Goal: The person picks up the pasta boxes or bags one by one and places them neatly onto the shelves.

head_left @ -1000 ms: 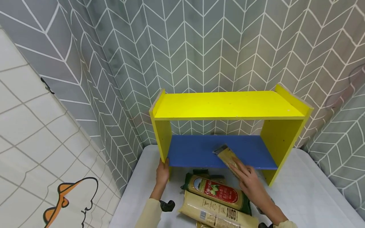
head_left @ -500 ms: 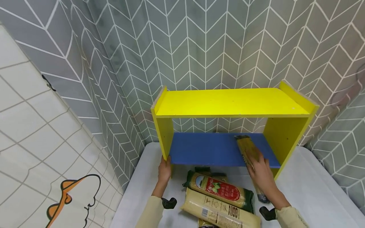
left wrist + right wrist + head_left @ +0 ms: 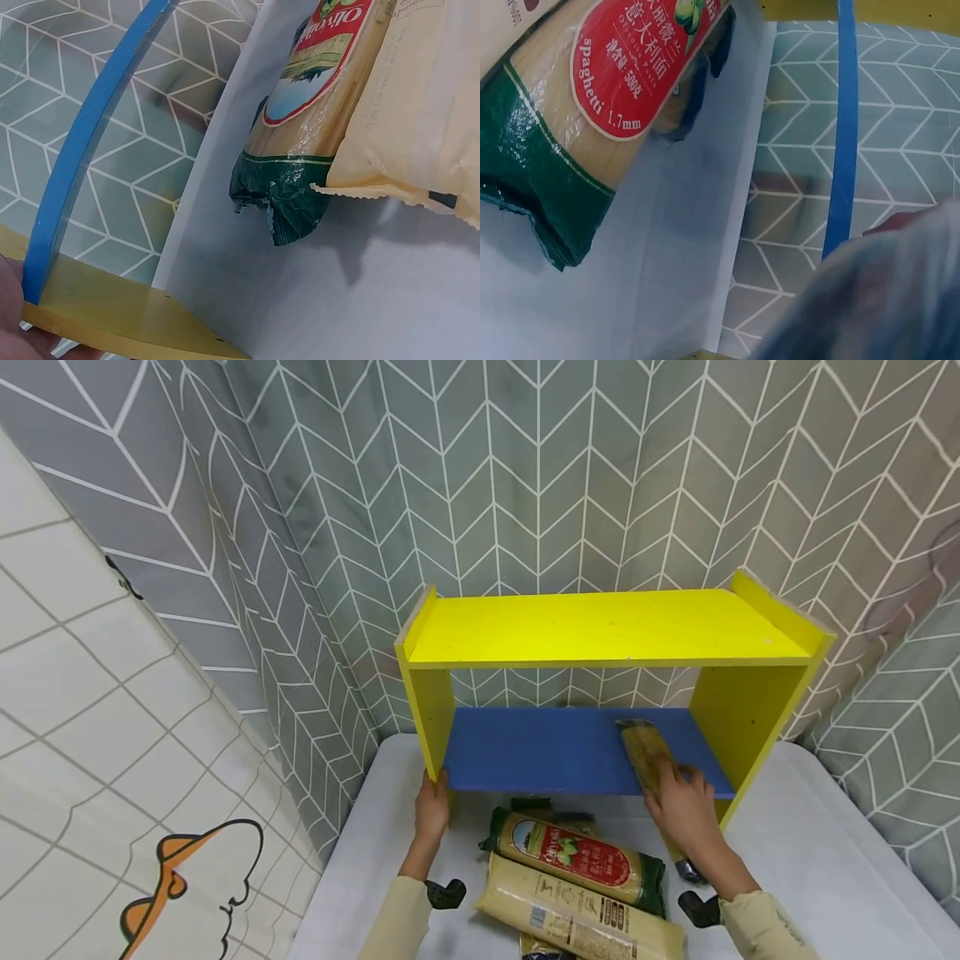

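Observation:
My right hand [image 3: 684,810] grips a long, slim yellowish pasta packet [image 3: 642,750] near its middle. The packet's far end lies over the blue shelf board [image 3: 540,752]; its near end sticks out past the front edge under my hand. In the right wrist view, a blurred plastic-like shape [image 3: 885,292] covers the lower right corner. My left hand [image 3: 432,810] holds the left side panel of the yellow shelf unit [image 3: 427,718] at the height of the blue board. In the left wrist view, only part of that hand [image 3: 10,315] shows.
On the white table, in front of the unit, lie a green-and-gold spaghetti bag [image 3: 577,856] with a red label and a cream bag [image 3: 577,914]. Dark-ended packets [image 3: 532,807] lie behind them, partly under the blue board. Patterned curtain [image 3: 525,485] hangs behind.
My right hand has carried the pasta packet rightward and further in over the blue board, then has stayed nearly still. My left hand keeps its place on the side panel.

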A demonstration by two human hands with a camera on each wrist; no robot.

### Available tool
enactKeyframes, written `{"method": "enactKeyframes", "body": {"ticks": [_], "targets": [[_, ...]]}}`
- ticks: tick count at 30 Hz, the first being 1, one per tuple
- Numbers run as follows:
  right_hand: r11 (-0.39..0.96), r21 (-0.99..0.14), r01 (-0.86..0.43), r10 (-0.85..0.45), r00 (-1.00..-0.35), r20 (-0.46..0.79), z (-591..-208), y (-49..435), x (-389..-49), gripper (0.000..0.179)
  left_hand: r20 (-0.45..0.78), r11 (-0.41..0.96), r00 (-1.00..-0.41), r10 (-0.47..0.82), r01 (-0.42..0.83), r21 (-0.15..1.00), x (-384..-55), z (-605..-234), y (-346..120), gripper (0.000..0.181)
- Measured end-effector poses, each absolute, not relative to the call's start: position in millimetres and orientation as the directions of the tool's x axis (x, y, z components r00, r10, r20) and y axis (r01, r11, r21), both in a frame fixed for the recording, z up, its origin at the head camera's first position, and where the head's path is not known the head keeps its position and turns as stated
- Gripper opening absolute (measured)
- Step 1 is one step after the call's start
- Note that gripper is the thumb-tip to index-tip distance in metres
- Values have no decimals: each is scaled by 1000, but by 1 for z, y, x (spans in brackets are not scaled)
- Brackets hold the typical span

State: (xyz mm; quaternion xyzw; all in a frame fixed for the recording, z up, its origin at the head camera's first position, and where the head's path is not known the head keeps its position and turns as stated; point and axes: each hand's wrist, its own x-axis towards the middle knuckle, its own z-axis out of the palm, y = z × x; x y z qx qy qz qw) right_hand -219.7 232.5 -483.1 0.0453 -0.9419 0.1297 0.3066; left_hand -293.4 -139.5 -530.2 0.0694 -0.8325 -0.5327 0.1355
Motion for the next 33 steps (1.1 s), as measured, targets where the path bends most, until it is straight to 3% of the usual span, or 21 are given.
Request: {"method": "enactKeyframes", "body": {"ticks": [3,9,11,17,24,29,33], "targets": [[967,-153,-202,-54,-753,656,-489,230,-220,45,169,420,-952,-253,49,906,-294,-531,-140,43],[963,47,-266,-195,-565,802,-497,229,-228,50,197,427,-947,-254,74,901,-296,-532,-140,41],[965,74,-253,-205,-544,813,-495,230,-231,49,197,429,-948,-251,74,900,-296,-531,-140,41],[975,26,-219,-161,-626,763,-490,236,-236,48,186,425,-949,-255,63,903,-296,-531,-141,41],[980,-119,-158,-49,-775,630,-489,244,-242,49,173,416,-955,-240,59,907,-294,-532,-141,44],[974,-150,-170,-46,-798,601,-485,247,-244,49,185,419,-955,-234,72,905,-293,-531,-141,45],[972,-199,-128,-29,-899,436,-481,252,-244,51,163,407,-960,-228,58,912,-292,-530,-141,47]]}}
